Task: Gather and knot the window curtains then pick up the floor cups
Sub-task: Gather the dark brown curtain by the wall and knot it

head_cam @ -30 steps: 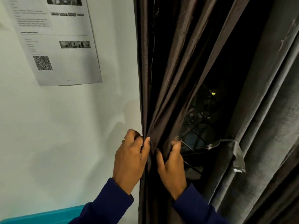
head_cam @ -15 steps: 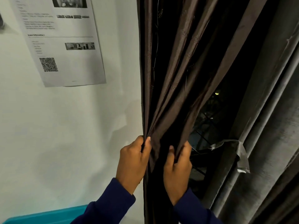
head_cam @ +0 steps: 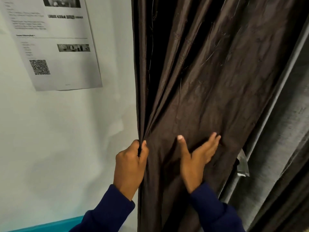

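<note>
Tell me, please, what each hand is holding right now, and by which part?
The left hand pinches the brown curtain by its bunched left edge. The right hand holds nothing: it lies open and flat against the curtain's face.
</note>
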